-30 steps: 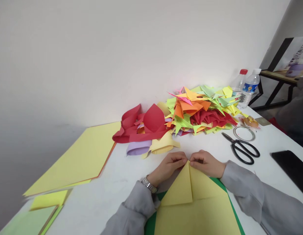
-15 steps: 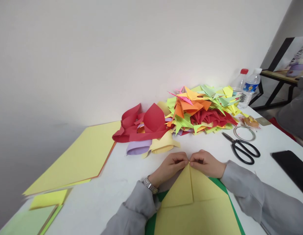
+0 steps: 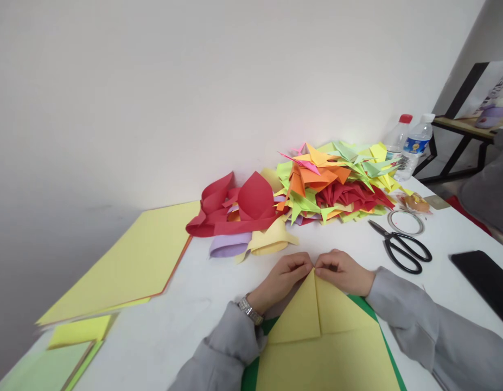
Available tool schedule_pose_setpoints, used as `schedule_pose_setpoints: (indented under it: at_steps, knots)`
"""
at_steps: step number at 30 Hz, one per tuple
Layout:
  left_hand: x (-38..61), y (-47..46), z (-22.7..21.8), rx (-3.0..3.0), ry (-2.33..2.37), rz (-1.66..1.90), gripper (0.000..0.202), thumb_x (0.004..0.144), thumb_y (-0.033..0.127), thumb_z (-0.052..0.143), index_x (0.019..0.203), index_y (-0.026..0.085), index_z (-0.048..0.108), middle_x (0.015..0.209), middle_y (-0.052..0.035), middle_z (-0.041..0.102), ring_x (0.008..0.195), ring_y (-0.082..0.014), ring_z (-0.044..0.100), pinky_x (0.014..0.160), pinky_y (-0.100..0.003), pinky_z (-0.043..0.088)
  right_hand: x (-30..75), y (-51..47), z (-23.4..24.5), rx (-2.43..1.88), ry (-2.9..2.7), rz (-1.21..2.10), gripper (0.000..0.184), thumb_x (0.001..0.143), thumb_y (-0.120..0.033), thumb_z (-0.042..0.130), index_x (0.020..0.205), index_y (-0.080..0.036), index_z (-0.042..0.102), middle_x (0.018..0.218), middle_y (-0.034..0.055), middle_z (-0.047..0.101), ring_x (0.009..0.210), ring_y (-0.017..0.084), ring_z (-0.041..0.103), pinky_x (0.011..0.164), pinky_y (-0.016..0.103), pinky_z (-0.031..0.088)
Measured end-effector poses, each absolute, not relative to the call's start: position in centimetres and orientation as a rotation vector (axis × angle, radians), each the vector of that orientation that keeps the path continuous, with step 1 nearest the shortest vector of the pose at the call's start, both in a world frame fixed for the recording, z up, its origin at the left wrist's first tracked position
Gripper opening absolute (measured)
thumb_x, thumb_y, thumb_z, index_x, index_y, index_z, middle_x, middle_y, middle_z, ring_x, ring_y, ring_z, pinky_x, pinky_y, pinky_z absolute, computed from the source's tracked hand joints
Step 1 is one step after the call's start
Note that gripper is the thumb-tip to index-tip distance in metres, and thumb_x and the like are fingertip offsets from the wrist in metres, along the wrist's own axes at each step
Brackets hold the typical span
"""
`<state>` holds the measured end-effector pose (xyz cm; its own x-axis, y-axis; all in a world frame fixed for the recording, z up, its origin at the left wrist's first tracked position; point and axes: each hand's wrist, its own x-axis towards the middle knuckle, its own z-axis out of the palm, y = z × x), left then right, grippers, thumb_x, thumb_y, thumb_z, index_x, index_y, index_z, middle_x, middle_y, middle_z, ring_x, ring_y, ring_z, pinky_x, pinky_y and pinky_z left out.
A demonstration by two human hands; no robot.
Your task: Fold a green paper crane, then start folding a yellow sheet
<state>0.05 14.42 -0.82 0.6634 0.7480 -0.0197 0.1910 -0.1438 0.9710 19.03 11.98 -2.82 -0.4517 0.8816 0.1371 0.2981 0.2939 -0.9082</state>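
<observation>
A yellow sheet of paper (image 3: 328, 358) lies in front of me, its two far corners folded in to the middle so that they make a point. Under it a green sheet (image 3: 363, 304) shows along both sides. My left hand (image 3: 290, 274) pinches the tip of the yellow paper from the left, thumb against curled fingers. From the right, my right hand (image 3: 343, 270) pinches the same tip, almost touching the left. The fingertips cover the very end of the point.
Beyond my hands lie red curled paper pieces (image 3: 251, 203) and a pile of folded coloured paper (image 3: 328, 179). Black-handled scissors (image 3: 403, 250), a tape roll (image 3: 406, 222) and a black phone-like slab (image 3: 483, 282) are rightward. Large yellow sheets (image 3: 133, 260) lie left; two bottles (image 3: 416, 146) stand behind.
Hardly anything differs. Both hands keep their pinch at the tip of the folded yellow paper, and the view has shifted very slightly.
</observation>
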Motion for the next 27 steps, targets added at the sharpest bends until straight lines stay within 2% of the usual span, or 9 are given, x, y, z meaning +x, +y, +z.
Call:
schedule_pose_setpoints:
  at_steps: [14, 27]
  knots:
    - [0.04, 14.46, -0.89, 1.789, 0.749, 0.593, 0.042, 0.089, 0.051, 0.048, 0.064, 0.018, 0.047, 0.067, 0.0023, 0.044, 0.065, -0.0136, 0.041, 0.063, -0.026, 0.033, 18.98, 11.94, -2.83, -1.047, -1.904, 1.123, 0.021, 0.084, -0.028, 0.052, 0.064, -0.019, 0.053, 0.051, -0.0074, 0.04, 0.049, 0.01, 0.036, 0.049, 0.022, 0.029]
    - [0.13, 14.33, -1.09, 1.903, 0.773, 0.606, 0.034, 0.091, 0.042, 0.044, 0.067, 0.018, 0.049, 0.069, 0.0009, 0.047, 0.066, -0.0143, 0.043, 0.062, -0.026, 0.034, 19.09, 12.06, -2.65, -1.126, -1.954, 1.085, 0.024, 0.085, -0.029, 0.048, 0.064, -0.02, 0.05, 0.052, -0.0068, 0.039, 0.054, 0.011, 0.039, 0.054, 0.023, 0.031]
